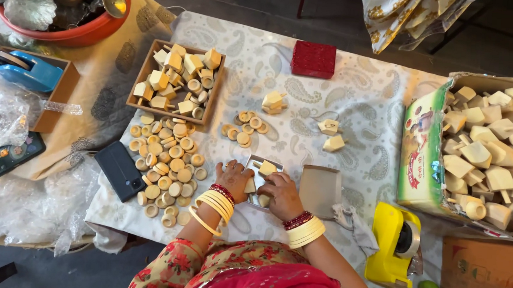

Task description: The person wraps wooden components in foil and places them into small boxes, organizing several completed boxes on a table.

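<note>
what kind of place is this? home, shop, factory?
Probably a small handicraft assembly or packing bench, maybe home-based. A cloth-covered table holds heaps of unpainted wooden discs, a carton of wooden spinning tops and a yellow tape dispenser. Both hands work at a small box.

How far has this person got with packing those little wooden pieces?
Hard to tell what is finished: no closed package shows. In hand: the left hand and right hand rest on a small silver box holding a cream wooden piece. Left: a heap of wooden rings, a wooden tray and a carton of pieces.
</note>
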